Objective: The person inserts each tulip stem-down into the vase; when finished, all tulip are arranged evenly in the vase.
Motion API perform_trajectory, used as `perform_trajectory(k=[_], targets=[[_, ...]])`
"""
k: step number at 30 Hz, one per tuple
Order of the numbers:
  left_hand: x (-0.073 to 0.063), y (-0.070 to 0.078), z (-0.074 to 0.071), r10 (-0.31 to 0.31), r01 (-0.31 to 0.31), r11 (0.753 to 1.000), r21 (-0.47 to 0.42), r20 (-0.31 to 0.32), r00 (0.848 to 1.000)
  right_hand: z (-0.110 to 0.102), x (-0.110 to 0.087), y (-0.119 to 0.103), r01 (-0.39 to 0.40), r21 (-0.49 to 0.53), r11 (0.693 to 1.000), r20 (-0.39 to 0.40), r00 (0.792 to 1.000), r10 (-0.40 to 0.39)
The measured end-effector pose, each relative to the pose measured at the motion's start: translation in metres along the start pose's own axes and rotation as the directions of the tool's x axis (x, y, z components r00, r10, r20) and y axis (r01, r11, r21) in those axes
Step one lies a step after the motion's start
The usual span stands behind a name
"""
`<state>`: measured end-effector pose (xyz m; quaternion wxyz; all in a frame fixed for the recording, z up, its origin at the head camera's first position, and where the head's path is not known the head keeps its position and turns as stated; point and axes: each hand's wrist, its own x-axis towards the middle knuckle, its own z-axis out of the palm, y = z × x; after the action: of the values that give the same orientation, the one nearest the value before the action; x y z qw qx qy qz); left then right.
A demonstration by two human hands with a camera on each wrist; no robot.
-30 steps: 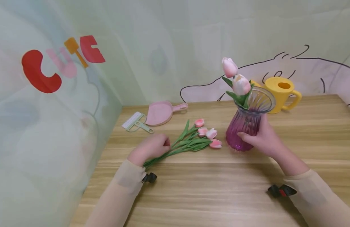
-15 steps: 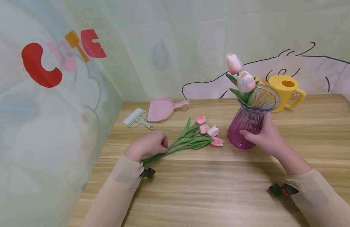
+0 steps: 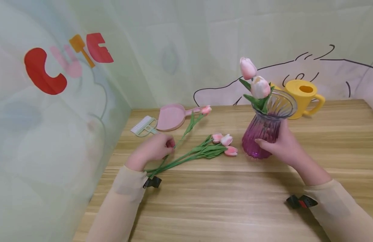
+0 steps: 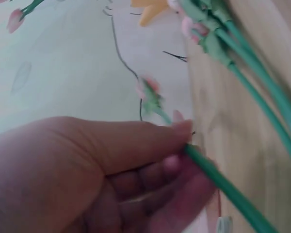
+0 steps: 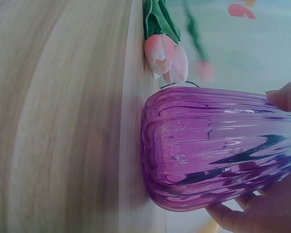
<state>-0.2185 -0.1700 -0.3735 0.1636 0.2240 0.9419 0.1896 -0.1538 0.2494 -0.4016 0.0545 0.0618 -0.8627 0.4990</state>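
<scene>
My left hand [image 3: 153, 148] pinches the green stem of one pink tulip [image 3: 206, 110] between thumb and fingers; its bloom is raised apart from the others. In the left wrist view, that stem [image 4: 218, 179] runs out past my thumb tip. Beside it several more tulips [image 3: 216, 150] lie on the table, blooms pointing right. My right hand [image 3: 280, 148] grips a ribbed purple glass vase [image 3: 255, 139] around its side, thumb in front. Two pale pink tulips [image 3: 260, 87] stand in the vase and lean left. The right wrist view shows the vase's base [image 5: 153, 150] near the wooden tabletop.
A pink dustpan [image 3: 172, 117] and a small green-handled brush [image 3: 143, 126] lie at the back left. Behind the vase stands a yellow watering can [image 3: 299, 97]. A printed curtain [image 3: 180, 50] borders the wooden table [image 3: 222, 205] at the back and left.
One tulip has come away from the bunch in my left hand, its bloom moving up and left. The left hand has shifted slightly left. My right hand keeps its hold on the vase.
</scene>
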Motion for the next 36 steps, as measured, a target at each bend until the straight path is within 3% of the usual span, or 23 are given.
perform_trajectory(k=[3,6,9,12,16,21,24,28,31,34,36], targets=[[0.001,0.003,-0.007,0.037,-0.038,0.999,-0.005,-0.136,0.99,0.0,0.0,0.0,-0.001,-0.001,1.0,-0.004,1.0,0.001],[0.002,0.01,-0.013,0.058,-0.065,0.998,-0.02,-0.267,0.962,0.001,-0.001,0.002,-0.014,-0.002,1.0,0.004,1.0,0.014],[0.0,0.018,-0.015,0.068,-0.102,0.992,-0.072,-0.372,0.926,0.003,-0.003,0.004,-0.022,0.001,1.0,0.02,1.0,0.022],[0.003,0.03,-0.02,0.076,-0.153,0.98,-0.127,-0.472,0.879,0.002,-0.004,0.006,-0.007,0.008,1.0,0.021,1.0,0.007],[0.016,0.05,-0.037,0.055,-0.244,0.936,-0.254,-0.578,0.814,0.0,-0.002,0.006,0.014,0.023,1.0,0.015,1.0,-0.015],[0.039,0.086,-0.061,0.031,-0.403,0.823,-0.4,-0.678,0.735,0.001,0.0,0.003,0.02,0.03,0.999,0.01,1.0,-0.02],[0.053,0.117,-0.066,0.052,-0.524,0.729,-0.44,-0.728,0.683,0.001,0.0,0.002,0.024,0.023,0.999,-0.003,1.0,-0.024],[0.065,0.161,-0.069,0.089,-0.644,0.627,-0.439,-0.78,0.619,0.001,-0.002,0.002,0.032,0.021,0.999,-0.007,0.999,-0.032],[0.069,0.187,-0.07,0.106,-0.705,0.57,-0.422,-0.813,0.572,0.002,-0.001,0.002,0.038,0.031,0.999,-0.004,0.999,-0.038],[0.074,0.206,-0.071,0.116,-0.752,0.513,-0.413,-0.835,0.538,0.001,-0.001,0.002,0.045,0.045,0.998,-0.003,0.999,-0.045],[0.077,0.216,-0.069,0.122,-0.777,0.47,-0.419,-0.841,0.528,0.001,0.0,0.003,0.046,0.052,0.998,0.0,0.999,-0.046]])
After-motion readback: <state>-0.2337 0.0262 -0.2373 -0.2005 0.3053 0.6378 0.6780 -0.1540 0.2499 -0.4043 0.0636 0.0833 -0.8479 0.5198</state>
